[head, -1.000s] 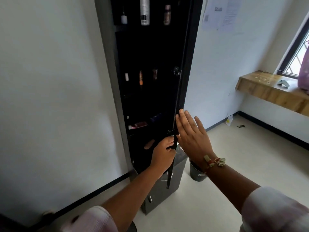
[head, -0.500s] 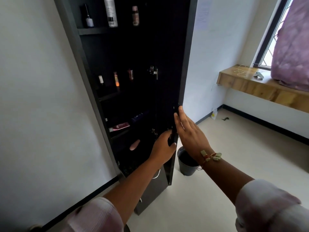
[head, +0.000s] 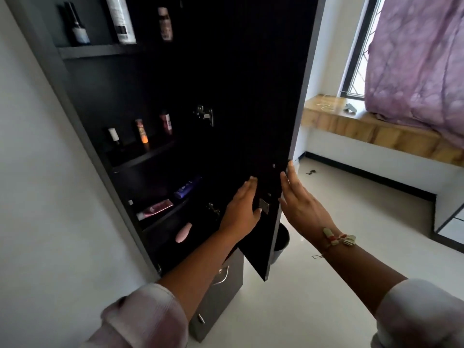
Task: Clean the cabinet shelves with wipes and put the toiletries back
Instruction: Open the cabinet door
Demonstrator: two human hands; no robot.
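Observation:
A tall black cabinet point(head: 82, 136) stands against the white wall, its door point(head: 251, 96) swung open towards me. My left hand point(head: 242, 207) lies flat on the door's inner face near a small metal catch. My right hand point(head: 298, 204) rests with straight fingers along the door's outer edge. Bottles point(head: 120, 18) stand on the top shelf, small bottles point(head: 141, 134) on the middle one, tubes point(head: 155, 208) lie lower down, and a pink item point(head: 183, 232) sits on the lowest shelf. No wipes are visible.
A dark bin point(head: 280, 243) stands on the floor behind the door. A grey drawer unit point(head: 218, 295) sits under the cabinet. A wooden ledge point(head: 364, 131) with a purple cloth point(head: 414, 66) runs below the window at right. Pale floor lies between.
The door has swung wider open, showing more of the shelves. My left hand has let go of the door edge and now lies flat on the inner face. The view shifted closer.

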